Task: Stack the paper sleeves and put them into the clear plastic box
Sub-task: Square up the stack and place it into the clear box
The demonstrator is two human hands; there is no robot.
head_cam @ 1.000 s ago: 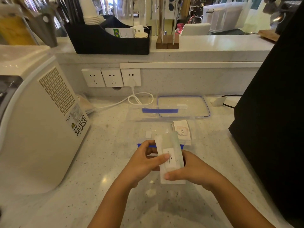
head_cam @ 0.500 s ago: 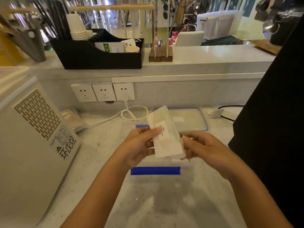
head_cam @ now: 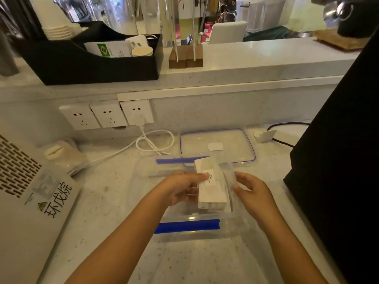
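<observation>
A stack of white paper sleeves (head_cam: 212, 187) with a small label on top sits inside the clear plastic box (head_cam: 184, 234), toward its right side. The box has blue clips on its near and far walls. My left hand (head_cam: 182, 187) grips the stack from the left, thumb on the label. My right hand (head_cam: 250, 189) hovers just right of the stack with fingers apart, at the box's right wall, holding nothing.
The box's clear lid (head_cam: 218, 146) with a blue rim lies behind the box. A white appliance (head_cam: 26, 191) stands at the left, a black machine (head_cam: 338, 160) at the right. A white cable (head_cam: 151, 142) runs from the wall sockets (head_cam: 106, 116). A raised shelf carries a black organiser (head_cam: 86, 62).
The sleeve stack went from held upright in both hands above the counter down into the box. My right hand let go and drew slightly right. The camera tilted up.
</observation>
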